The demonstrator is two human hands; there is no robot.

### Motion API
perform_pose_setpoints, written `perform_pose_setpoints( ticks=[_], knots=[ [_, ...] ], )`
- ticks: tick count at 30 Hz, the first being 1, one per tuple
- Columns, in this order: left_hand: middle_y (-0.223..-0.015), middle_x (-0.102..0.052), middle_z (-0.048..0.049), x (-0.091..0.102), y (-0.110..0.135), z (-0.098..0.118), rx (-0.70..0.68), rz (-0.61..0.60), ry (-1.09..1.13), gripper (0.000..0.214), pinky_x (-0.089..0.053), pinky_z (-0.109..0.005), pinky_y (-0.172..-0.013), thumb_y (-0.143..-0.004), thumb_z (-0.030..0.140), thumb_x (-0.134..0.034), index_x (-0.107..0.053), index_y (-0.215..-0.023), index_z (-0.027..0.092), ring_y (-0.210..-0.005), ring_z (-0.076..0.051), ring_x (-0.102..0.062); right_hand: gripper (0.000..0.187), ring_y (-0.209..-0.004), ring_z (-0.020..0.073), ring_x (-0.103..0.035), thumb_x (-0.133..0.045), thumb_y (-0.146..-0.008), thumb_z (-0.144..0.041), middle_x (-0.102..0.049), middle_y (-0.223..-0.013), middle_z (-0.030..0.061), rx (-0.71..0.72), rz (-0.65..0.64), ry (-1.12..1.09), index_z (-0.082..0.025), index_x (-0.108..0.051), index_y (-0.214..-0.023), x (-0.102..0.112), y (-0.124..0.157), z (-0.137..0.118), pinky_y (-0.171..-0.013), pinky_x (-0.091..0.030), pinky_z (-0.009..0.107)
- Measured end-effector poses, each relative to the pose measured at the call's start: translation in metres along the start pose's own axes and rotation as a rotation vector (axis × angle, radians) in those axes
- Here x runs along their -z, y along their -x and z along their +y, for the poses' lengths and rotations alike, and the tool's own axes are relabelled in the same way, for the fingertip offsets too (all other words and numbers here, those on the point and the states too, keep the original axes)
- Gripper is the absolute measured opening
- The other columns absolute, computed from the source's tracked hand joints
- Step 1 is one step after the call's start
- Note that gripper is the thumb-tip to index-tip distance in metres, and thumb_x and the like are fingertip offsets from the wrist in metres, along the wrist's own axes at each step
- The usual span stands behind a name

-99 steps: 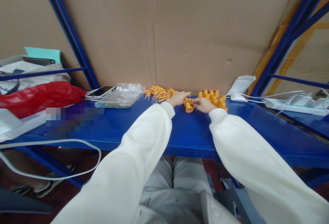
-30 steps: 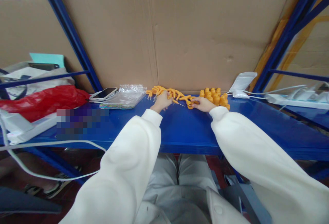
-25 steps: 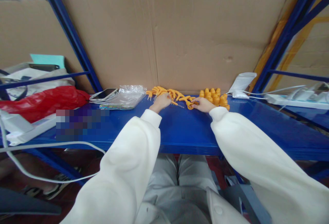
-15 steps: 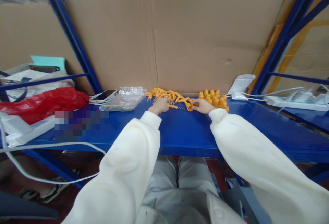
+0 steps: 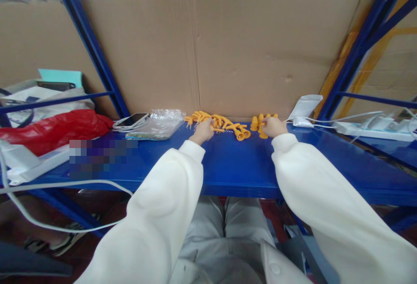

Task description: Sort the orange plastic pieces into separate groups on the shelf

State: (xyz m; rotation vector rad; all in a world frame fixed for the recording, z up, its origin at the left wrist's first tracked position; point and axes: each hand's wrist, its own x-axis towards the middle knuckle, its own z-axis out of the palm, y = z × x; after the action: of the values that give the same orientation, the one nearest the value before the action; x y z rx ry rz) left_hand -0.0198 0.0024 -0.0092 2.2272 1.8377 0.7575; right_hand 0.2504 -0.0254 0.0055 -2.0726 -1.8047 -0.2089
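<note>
My left hand (image 5: pixel 202 132) is closed around a slim orange plastic piece (image 5: pixel 219 130) whose end sticks out to the right. A thin coiled wire (image 5: pixel 230 131) lies just beyond that end. Behind this hand, a heap of orange branching pieces (image 5: pixel 224 120) with coiled wires spreads over the table. At the heap's right end, orange flared pieces (image 5: pixel 240 136) show their round hollow ends. My right hand (image 5: pixel 275 127) has its fingers closed at a group of orange stepped cups (image 5: pixel 260 120), gripping one; the hand covers part of the group.
A blue table (image 5: pixel 237 162) stands before a cardboard panel (image 5: pixel 247 49). To the left lie clear plastic bags (image 5: pixel 158 127), a phone (image 5: pixel 133 120) with its cable, and a red bag (image 5: pixel 58 132). A white power strip (image 5: pixel 374 130) is at right, near a white packet (image 5: pixel 306 109).
My right hand has let go of the flared piece beside the heap and moved right to the group of cups. My left hand has stayed almost in place.
</note>
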Motion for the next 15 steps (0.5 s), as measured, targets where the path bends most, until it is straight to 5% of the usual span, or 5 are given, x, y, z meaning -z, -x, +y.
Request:
perform_pose_setpoints(
  ticks=[7,15],
  knots=[
    [-0.100,-0.075,-0.0124,-0.001,-0.002,0.002,-0.055,0.110,-0.005,0.043,-0.054,-0.036,-0.093,-0.079,0.003,-0.060,-0.065,-0.120,0.014,-0.100,-0.028,-0.072,0.035,-0.120,0.0377,-0.064,-0.071,-0.082,-0.023,-0.072,-0.121,0.0141,0.143,-0.142,-0.026,-0.023,-0.073,-0.117,-0.016,-0.008,0.005,-0.104,-0.046,0.057],
    [-0.102,-0.074,-0.0066,-0.013,-0.007,-0.002,-0.315,0.189,0.145,0.027,-0.053,-0.036,-0.095,-0.078,0.007,-0.061,-0.065,-0.102,0.018,-0.099,-0.024,-0.069,0.041,-0.110,0.0374,-0.068,-0.075,-0.072,-0.022,-0.073,-0.108,0.0134,0.190,-0.171,-0.168,-0.020,-0.067,-0.112,-0.027,-0.017,0.009,-0.097,-0.052,0.050]
  ],
)
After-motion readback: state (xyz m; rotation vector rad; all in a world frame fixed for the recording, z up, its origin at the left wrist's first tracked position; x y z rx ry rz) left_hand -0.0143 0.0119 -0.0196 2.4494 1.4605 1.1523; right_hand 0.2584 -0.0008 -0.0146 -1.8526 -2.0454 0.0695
